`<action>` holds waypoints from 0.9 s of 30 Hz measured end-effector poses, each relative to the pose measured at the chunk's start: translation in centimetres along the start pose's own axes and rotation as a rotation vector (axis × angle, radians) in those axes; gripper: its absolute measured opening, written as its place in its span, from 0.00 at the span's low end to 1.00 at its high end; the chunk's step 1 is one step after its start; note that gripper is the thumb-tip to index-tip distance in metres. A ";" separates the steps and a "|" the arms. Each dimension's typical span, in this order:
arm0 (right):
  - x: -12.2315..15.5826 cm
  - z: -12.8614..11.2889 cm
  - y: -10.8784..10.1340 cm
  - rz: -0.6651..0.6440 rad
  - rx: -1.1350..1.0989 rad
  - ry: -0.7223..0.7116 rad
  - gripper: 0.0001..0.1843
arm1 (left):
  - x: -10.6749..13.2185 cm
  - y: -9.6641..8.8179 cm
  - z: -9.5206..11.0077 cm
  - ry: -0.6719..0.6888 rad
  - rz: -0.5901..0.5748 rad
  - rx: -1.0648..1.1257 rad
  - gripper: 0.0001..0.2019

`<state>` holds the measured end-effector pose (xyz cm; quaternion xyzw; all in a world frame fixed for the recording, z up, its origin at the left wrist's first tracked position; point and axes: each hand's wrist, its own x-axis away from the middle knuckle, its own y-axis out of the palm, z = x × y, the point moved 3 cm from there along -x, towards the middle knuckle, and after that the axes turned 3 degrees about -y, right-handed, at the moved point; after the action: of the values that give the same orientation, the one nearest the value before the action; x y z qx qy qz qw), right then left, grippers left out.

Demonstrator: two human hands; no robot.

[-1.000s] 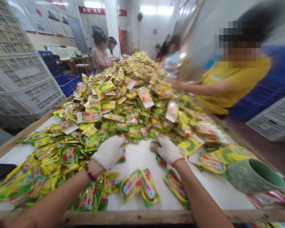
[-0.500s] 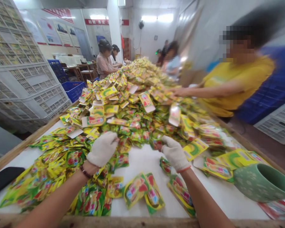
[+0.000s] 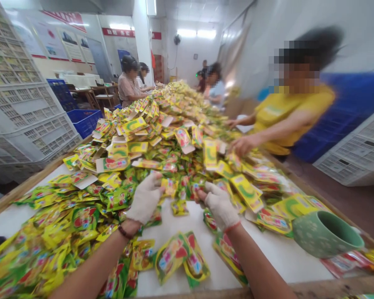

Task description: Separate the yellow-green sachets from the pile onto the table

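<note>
A long mound of small yellow-green snack packets (image 3: 174, 124) covers the white table (image 3: 277, 253). My left hand (image 3: 145, 197), in a white knit glove, is curled at the near edge of the mound, its fingers closed among packets. My right hand (image 3: 220, 205), also gloved, reaches into the same edge with its fingers bent around packets; which one it grips is hidden. Two loose packets (image 3: 182, 257) lie flat between my forearms near the table's front edge.
A green speckled cup (image 3: 326, 234) lies on its side at the right. A person in a yellow shirt (image 3: 286, 112) reaches into the mound from the right. More people work at the far end. White crates (image 3: 21, 108) and blue crates (image 3: 84, 118) stand to the left.
Both hands have pushed forward into the near edge of the mound, and packets have slid towards me. The person in yellow has brought a hand down onto the mound.
</note>
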<state>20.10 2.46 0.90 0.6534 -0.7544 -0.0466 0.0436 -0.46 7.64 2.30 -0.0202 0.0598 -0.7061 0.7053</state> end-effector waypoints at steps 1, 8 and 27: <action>0.0 0.4 0.2 0.000 -0.042 0.015 0.22 | 0.4 0.2 0.0 -0.019 0.000 0.089 0.22; 0.7 1.4 2.5 -0.127 -0.108 0.090 0.20 | 3.3 1.8 0.6 -0.222 -0.217 0.334 0.21; 1.3 0.0 2.9 -0.118 0.325 -0.107 0.09 | 4.2 3.3 -0.3 -0.396 -0.060 0.703 0.17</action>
<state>17.03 1.59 1.29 0.6916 -0.7135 0.0388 -0.1055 2.80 3.47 1.42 0.0848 -0.3229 -0.6862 0.6462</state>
